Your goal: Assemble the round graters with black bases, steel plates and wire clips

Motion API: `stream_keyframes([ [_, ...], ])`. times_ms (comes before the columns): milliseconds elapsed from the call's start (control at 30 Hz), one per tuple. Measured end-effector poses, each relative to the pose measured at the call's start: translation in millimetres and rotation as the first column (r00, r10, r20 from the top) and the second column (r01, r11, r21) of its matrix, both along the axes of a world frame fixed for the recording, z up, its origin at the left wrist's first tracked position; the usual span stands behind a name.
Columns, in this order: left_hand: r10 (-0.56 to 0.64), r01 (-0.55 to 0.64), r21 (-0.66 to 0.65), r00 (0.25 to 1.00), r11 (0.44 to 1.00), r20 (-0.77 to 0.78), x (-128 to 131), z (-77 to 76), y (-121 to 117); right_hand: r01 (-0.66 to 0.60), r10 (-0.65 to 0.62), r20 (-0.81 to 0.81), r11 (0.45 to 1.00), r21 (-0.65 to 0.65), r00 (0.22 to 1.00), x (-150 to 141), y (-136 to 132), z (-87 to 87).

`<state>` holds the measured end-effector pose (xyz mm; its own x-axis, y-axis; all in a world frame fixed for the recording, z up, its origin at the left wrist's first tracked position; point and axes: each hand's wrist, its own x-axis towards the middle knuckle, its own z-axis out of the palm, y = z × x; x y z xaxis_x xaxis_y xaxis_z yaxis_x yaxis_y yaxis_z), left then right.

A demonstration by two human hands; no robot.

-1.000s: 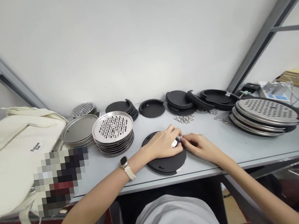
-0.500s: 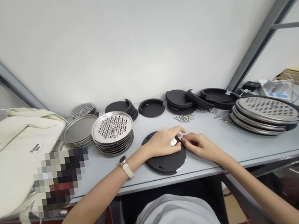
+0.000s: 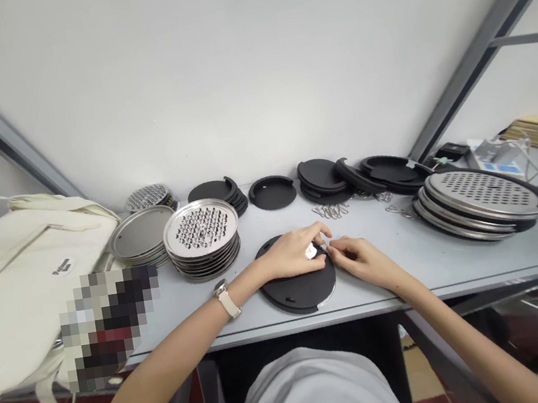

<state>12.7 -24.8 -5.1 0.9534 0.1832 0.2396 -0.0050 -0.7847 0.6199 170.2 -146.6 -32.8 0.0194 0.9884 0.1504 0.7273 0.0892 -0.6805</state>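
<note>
A black round disc [image 3: 292, 289] with a raised rim lies flat before me at the table's front edge, a thin shiny edge showing at its lower right. My left hand [image 3: 291, 252] rests across it, fingers curled toward its right side. A small white piece [image 3: 311, 251] shows between thumb and index finger; its kind is unclear. At the disc's right edge, my right hand [image 3: 358, 259] has its fingertips pinched together. A thin shiny bit shows by those fingertips, too small to name. Several bent wire clips [image 3: 330, 211] lie behind the hands.
Left of the disc stand a stack of round grater plates [image 3: 201, 232] and plain metal discs [image 3: 142, 230]. Black round covers [image 3: 272, 193] line the wall. More perforated plates [image 3: 483, 193] are stacked on the right. A cream bag [image 3: 19, 286] occupies the far left.
Both hands stay at the disc's right edge with only slight finger movement. The view has shifted very slightly.
</note>
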Motion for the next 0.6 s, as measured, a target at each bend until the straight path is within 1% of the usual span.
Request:
stream_keyframes([
  [400,-0.014,0.014,-0.018,1.0,1.0,-0.012,-0.4,0.7,-1.7,-0.005,0.003,-0.059,1.0,-0.03,0.998,1.0,0.0,-1.0],
  [600,-0.026,0.025,-0.009,0.999,1.0,-0.045,-0.5,2.7,-3.1,0.042,-0.046,-0.1,0.998,-0.037,0.994,4.7,-2.1,-3.3],
])
